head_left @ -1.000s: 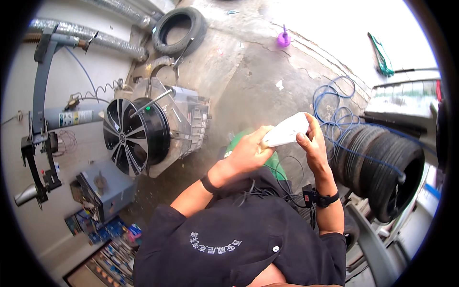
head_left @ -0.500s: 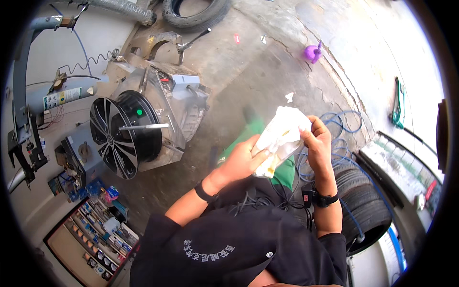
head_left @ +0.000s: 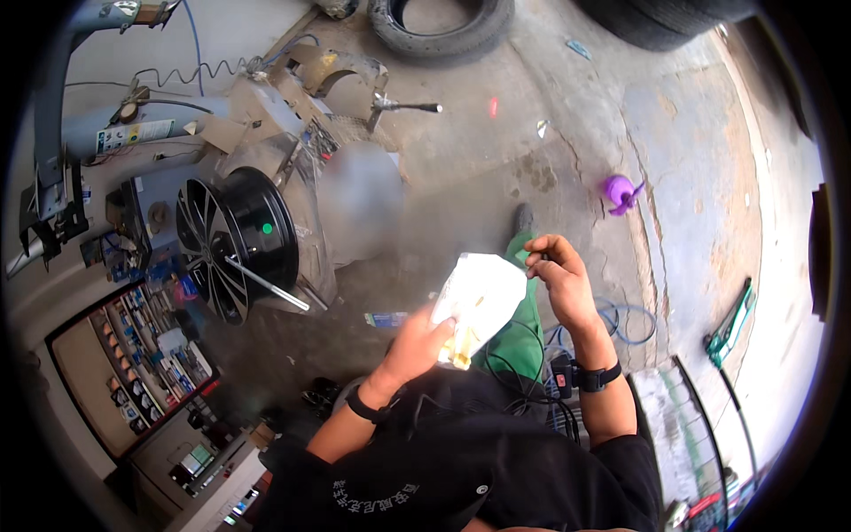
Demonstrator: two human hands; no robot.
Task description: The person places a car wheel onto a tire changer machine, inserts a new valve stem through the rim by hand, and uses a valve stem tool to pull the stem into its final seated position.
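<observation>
In front of my body my left hand (head_left: pixel 417 346) grips the lower left side of a white packet (head_left: pixel 487 297), thumb across its front. The packet looks like thin paper or plastic, with yellow-brown patches or bits at its lower end; I cannot tell which. My right hand (head_left: pixel 563 275) is held just right of the packet's upper edge, apart from it. Its thumb and fingertips are pinched together, and whatever is between them is too small to make out. Beyond the left hand stands a wheel machine carrying a black alloy rim (head_left: pixel 257 235), with a metal bar (head_left: pixel 270 285) across it.
A tire (head_left: pixel 443 40) lies on the floor at the far side, with more tires (head_left: pixel 656 22) at far right. A purple container (head_left: pixel 620 191) and a green tool (head_left: pixel 731 324) are on the right. Blue hose (head_left: pixel 634 328) coils near my right forearm. A tool rack (head_left: pixel 146 355) stands at left.
My right hand has let go of the packet and moved off to its right. The packet, now in my left hand alone, is lower and flatter. The view has shifted.
</observation>
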